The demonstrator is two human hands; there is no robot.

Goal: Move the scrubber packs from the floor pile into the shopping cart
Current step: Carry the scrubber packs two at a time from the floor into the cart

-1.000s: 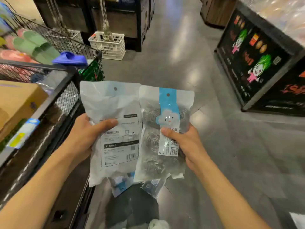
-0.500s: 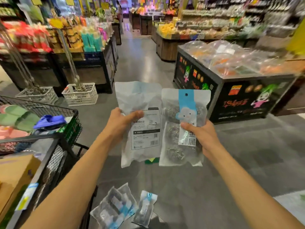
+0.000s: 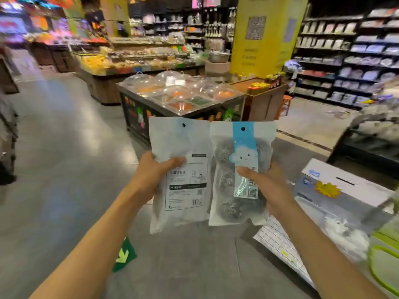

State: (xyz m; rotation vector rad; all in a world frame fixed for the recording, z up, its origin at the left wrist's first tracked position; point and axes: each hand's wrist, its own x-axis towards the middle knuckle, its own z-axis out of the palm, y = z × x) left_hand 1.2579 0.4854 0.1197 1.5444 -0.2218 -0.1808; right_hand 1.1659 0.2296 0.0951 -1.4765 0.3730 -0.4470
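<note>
White scrubber pack (image 3: 179, 180), label side out, gripped by left hand (image 3: 151, 178); blue-striped scrubber pack (image 3: 239, 180) gripped by right hand (image 3: 267, 186), edges touching

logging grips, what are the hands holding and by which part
Left hand grips the white-backed scrubber pack at its left edge, mid-height; right hand grips the blue-striped scrubber pack at its right edge.

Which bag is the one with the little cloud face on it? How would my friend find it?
Find the person's two arms reaching out over the grey shop floor, each hand holding up a flat bag. The right hand holds the cloud-face pack. It shows its front, with a blue strip and steel wool balls inside, while the left pack shows a plain white back with a barcode.
</note>
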